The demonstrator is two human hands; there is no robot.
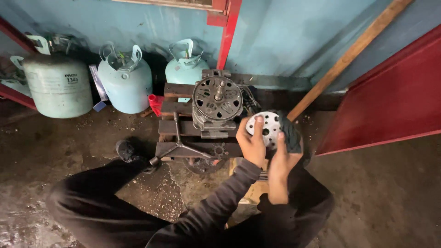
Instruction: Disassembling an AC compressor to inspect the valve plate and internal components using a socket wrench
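Hands clamped: left hand (251, 143) on perforated round metal disc (266, 126), right hand (282, 154) on dark cloth (290, 134).

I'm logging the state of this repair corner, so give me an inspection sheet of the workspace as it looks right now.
Surface: dirty concrete floor, stained and gritty.
Job's things: pale perforated metal disc and dark cloth held up in front of the motor, which sits shaft-up on a dark wooden pallet.
Clutter: metal puller tool on the pallet; red cap beside it.
Grippers: left hand grips the disc's edge; right hand presses the cloth on it.
Cables: dark wires behind the motor.
Surroundings: three gas cylinders against a blue wall, leaning wooden plank, red door.
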